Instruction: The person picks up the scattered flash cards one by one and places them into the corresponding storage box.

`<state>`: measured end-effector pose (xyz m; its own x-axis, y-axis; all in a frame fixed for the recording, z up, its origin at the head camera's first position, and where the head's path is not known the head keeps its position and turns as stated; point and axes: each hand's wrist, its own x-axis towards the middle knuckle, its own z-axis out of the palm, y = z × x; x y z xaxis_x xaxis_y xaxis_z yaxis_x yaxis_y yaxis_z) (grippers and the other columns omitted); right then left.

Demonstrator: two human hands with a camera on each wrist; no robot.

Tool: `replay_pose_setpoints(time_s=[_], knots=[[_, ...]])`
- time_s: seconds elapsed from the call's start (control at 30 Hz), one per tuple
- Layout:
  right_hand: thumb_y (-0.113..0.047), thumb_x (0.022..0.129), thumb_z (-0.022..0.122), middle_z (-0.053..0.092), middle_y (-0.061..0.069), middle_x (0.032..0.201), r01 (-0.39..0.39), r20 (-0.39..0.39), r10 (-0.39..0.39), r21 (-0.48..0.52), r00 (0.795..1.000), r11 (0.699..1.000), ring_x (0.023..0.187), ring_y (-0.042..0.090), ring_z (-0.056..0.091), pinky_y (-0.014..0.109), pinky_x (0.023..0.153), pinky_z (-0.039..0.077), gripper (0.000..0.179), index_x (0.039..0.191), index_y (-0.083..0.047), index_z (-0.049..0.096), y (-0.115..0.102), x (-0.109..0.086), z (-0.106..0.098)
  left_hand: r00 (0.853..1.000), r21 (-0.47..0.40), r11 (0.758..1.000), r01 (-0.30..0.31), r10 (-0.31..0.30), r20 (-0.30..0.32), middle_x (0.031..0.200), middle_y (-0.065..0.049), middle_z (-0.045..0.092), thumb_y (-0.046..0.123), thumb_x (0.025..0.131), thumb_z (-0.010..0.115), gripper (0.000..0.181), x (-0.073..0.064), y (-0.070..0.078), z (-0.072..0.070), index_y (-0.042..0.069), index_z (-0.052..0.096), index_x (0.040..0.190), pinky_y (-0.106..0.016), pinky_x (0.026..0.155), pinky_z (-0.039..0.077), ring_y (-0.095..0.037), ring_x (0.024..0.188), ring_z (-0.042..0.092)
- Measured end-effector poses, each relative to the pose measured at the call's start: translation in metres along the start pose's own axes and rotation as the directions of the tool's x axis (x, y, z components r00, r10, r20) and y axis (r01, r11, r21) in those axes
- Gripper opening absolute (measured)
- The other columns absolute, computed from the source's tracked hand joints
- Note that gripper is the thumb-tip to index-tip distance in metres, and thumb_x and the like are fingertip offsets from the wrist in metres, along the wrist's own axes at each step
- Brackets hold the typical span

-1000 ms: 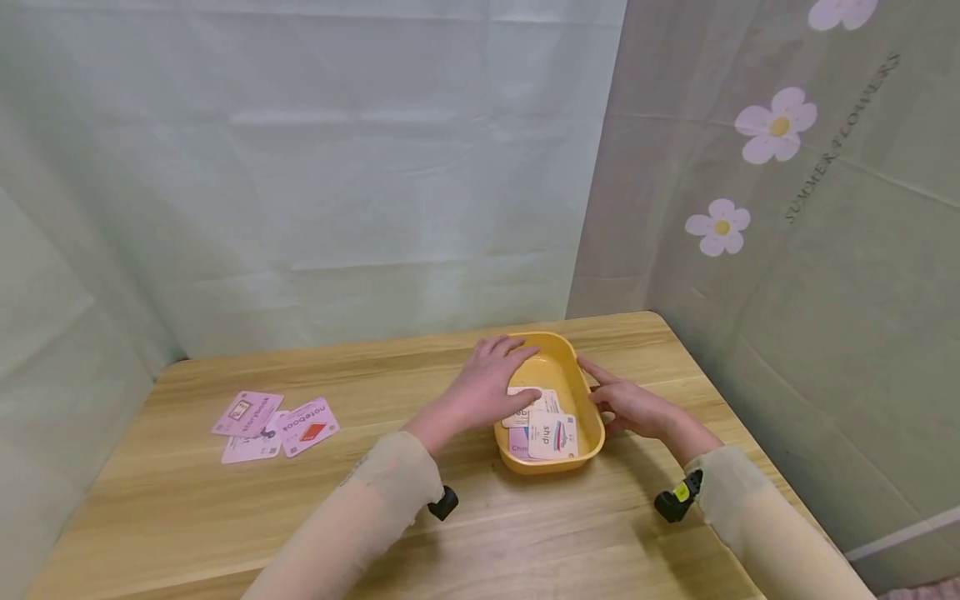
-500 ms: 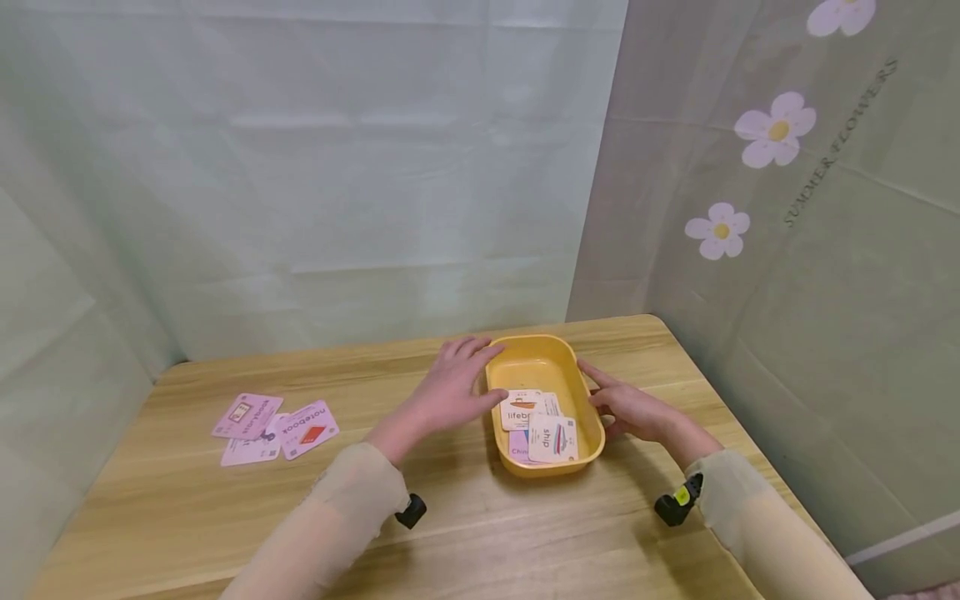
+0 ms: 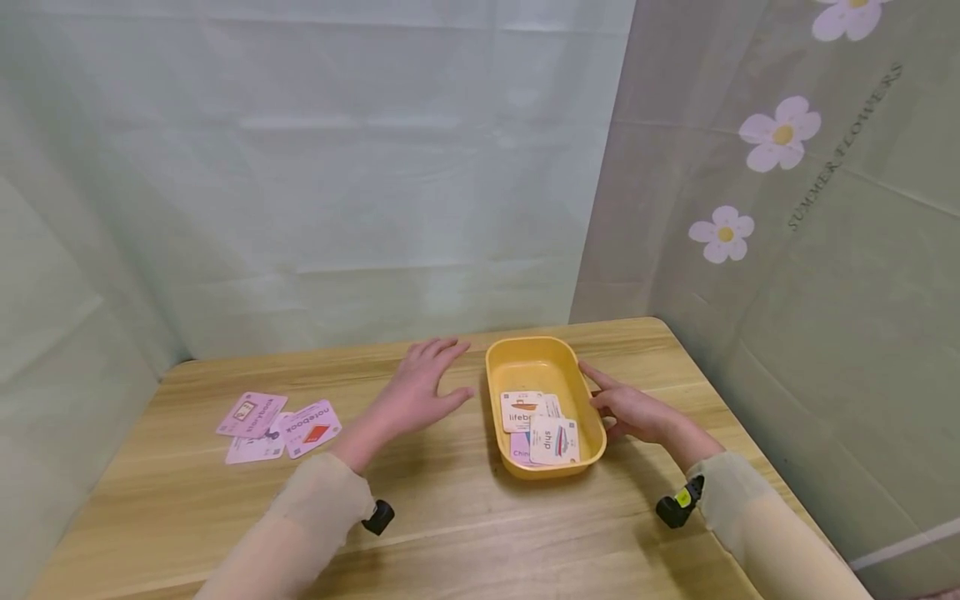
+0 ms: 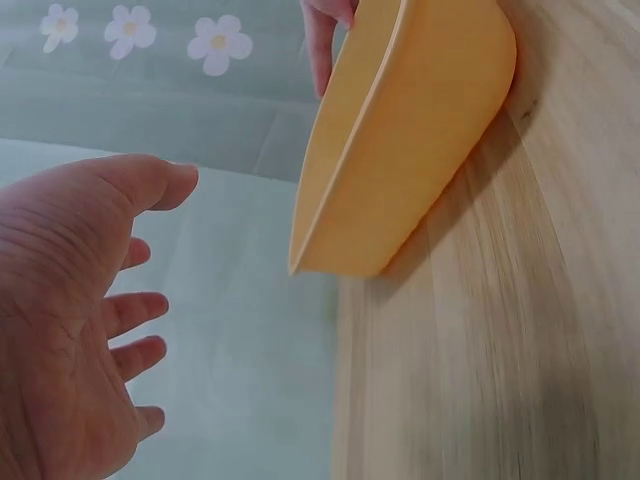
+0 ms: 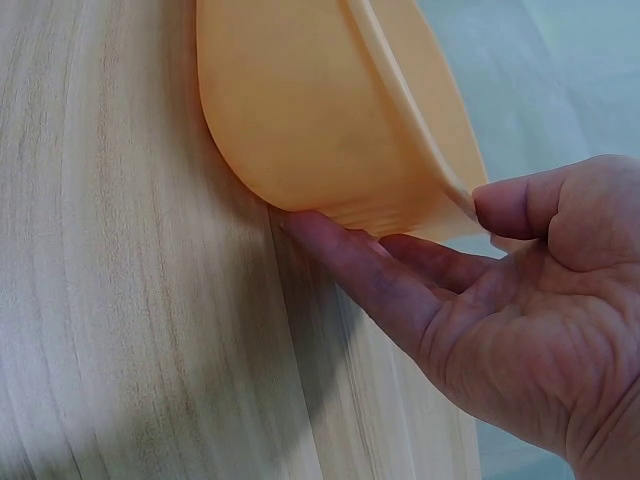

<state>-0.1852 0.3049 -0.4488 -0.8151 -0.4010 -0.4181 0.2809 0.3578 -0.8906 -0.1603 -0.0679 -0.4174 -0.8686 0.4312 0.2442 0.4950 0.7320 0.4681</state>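
Observation:
A yellow plastic bin stands on the wooden table, holding several word cards. Its visible cards include a lifeboat card, a ship card and a partly covered purple card. My right hand holds the bin's right side. In the right wrist view, the thumb meets the rim while the fingers bear against the outer wall near the bottom. My left hand hovers left of the bin, fingers spread and nothing held; the left wrist view shows a gap between them.
Farther left lie overlapping purple cards: a storybook card, a notebook card and a partly hidden one. Pale curtains rise behind the table; a flower-printed curtain stands on the right.
My left hand has moved left, from over the bin and its cards to outside it, uncovering the lifeboat card. The right hand stays at the bin's side.

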Motion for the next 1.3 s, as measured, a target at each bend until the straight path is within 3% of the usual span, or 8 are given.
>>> replay_pose_setpoints(time_s=[0.27, 0.87, 1.3], knots=[[-0.008, 0.104, 0.040, 0.025, 0.032, 0.160, -0.002, 0.001, 0.002, 0.008, 1.000, 1.000, 0.135, 0.043, 0.043, 0.059, 0.092, 0.054, 0.074, 0.166, -0.028, 0.005, -0.001, 0.000, 0.001, 0.999, -0.037, 0.999, 0.028, -0.029, -0.015, 0.160, -0.015, 0.038, 0.042, 0.096, 0.070, 0.075, -0.018, -0.017, -0.010, 0.015, 0.038, 0.159, -0.063, 0.115, 0.029, -0.041, 0.147, 0.031], [-0.008, 0.104, 0.041, 0.023, 0.031, 0.160, -0.002, -0.004, 0.002, -0.003, 1.000, 1.000, 0.137, 0.043, 0.042, 0.059, 0.094, 0.053, 0.074, 0.166, -0.027, 0.005, 0.001, 0.000, 0.001, 0.986, -0.027, 0.986, 0.164, -0.164, -0.011, 0.160, -0.018, 0.035, 0.044, 0.099, 0.067, 0.076, -0.055, -0.068, -0.045, 0.009, 0.036, 0.158, -0.067, 0.112, 0.029, -0.044, 0.146, 0.027], [-0.008, 0.104, 0.040, 0.022, 0.031, 0.161, 0.006, 0.011, -0.006, 0.008, 1.000, 1.000, 0.138, 0.044, 0.041, 0.057, 0.094, 0.054, 0.074, 0.166, -0.028, 0.003, 0.000, 0.000, 0.000, 0.973, 0.049, 0.972, 0.231, -0.231, -0.009, 0.157, -0.027, 0.034, 0.046, 0.100, 0.064, 0.077, -0.081, -0.096, -0.071, 0.004, 0.034, 0.158, -0.073, 0.106, 0.031, -0.052, 0.142, 0.027]])
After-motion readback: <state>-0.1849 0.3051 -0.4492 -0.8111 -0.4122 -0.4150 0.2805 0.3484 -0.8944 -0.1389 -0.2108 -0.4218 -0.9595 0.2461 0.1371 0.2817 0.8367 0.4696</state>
